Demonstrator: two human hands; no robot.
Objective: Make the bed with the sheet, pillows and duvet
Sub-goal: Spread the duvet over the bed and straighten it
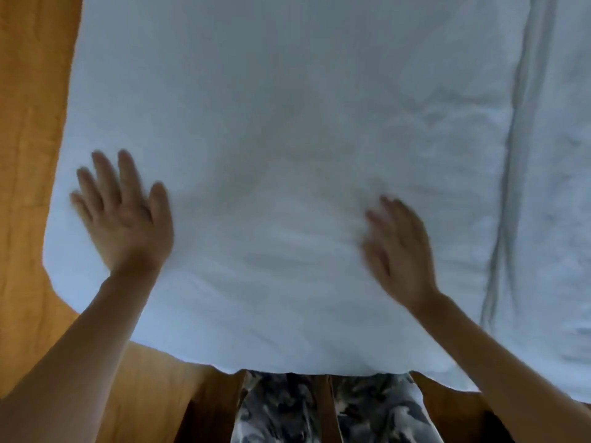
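A large white pillow (271,139) lies flat in front of me and fills most of the view. It rests on an orange-tan sheet (28,129) that shows along the left and below its near edge. My left hand (124,215) lies flat on the pillow's near left part with straight fingers. Over the pillow's near right part is my right hand (396,247), fingers extended and blurred by motion. A second white pillow or duvet (559,187) adjoins on the right, behind a long crease.
My legs in patterned grey trousers (326,410) stand against the bed's near edge at the bottom middle. A dark wooden bed frame (208,420) shows beside them, under the sheet's hanging edge.
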